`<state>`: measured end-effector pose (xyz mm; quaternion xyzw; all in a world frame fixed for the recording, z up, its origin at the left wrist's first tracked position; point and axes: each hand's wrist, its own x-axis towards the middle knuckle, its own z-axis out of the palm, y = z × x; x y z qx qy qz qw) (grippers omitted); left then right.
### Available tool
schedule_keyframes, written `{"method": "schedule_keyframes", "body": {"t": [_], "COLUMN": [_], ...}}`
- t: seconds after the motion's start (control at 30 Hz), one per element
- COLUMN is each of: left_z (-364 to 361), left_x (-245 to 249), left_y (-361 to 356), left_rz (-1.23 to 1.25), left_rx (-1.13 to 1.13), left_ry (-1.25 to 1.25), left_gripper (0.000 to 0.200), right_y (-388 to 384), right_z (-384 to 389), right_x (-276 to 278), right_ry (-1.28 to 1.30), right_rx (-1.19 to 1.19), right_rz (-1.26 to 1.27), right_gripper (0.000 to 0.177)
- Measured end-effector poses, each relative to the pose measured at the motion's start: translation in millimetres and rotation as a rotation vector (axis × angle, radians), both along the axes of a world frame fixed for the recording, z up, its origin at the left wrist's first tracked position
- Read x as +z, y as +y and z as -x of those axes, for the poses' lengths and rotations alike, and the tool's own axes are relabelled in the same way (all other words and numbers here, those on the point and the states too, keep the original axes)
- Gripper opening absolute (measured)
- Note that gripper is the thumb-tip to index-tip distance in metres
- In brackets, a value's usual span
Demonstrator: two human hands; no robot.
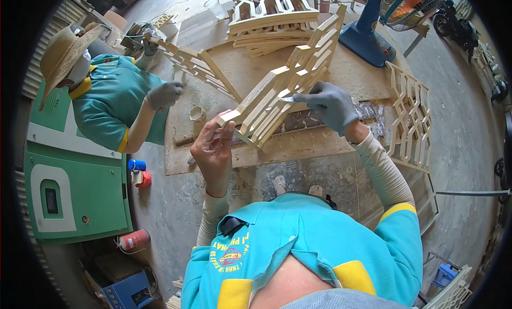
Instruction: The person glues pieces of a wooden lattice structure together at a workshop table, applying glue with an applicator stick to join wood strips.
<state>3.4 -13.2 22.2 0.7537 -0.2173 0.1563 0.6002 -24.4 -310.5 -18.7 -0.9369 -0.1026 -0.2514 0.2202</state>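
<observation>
While left hand (214, 149) pinches lattice (282, 87) corner | right hand (330, 106) holds scraper (287, 99) mid-edge

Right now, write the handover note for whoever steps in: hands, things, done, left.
Left hand: bare, grips the lower corner of the wooden lattice panel, holding it tilted over the work board.
Right hand: grey-gloved, holds a small flat tool, tip against the panel's slats.
Around: stacked panels at the board's far end, and a side panel at its right edge. A co-worker's gloved hand is at a second panel.
Done: cannot tell how much of the held panel is worked.
Left: probably the slats beyond the tool.
</observation>
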Motion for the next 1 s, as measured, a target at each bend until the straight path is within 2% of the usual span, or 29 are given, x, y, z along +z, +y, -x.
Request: {"method": "schedule_keyframes", "body": {"t": [0.07,0.17,0.27,0.37,0.47,0.67,0.77,0.87,0.97,1.0], "left_z": [1.3,5.5,4.9,4.2,1.8,4.5,3.5,4.4,4.7,5.5], "left_x": [0.9,3.5,2.6,2.8,2.2,3.2,4.5,3.4,2.9,2.7], "left_y": [0.1,-4.4,-2.0,-5.0,-3.2,-2.2,0.8,-1.2,0.5,0.4], "left_rz": [-0.016,0.03,0.012,0.025,0.043,0.006,-0.003,0.029,0.026,0.031], "left_rx": [-0.004,0.004,0.004,0.003,-0.017,-0.014,-0.019,-0.029,-0.038,-0.036], "left_ry": [0.004,0.001,0.017,-0.022,-0.007,-0.016,-0.004,0.011,0.016,0.014], "left_gripper": [0.027,0.027,0.028,0.028,0.028,0.027,0.027,0.028,0.028,0.028], "right_y": [10.4,30.2,65.1,84.0,84.1,68.0,88.3,88.9,77.6,79.2], "right_z": [2.0,5.2,22.6,34.3,36.4,21.4,29.9,35.4,24.6,25.4], "right_x": [3.6,-6.2,0.6,-0.1,3.7,10.3,0.8,6.6,23.2,22.7], "right_ry": [0.005,0.036,0.107,0.096,0.21,0.168,0.121,0.096,0.279,0.257], "right_rx": [-0.057,-0.126,-0.233,-0.181,-0.06,-0.33,-0.301,-0.192,-0.324,-0.34], "right_rz": [0.031,-0.091,0.008,0.048,-0.069,0.061,0.145,0.075,0.044,0.084], "right_gripper": [0.04,0.039,0.037,0.036,0.038,0.042,0.042,0.026,0.023,0.023]}}
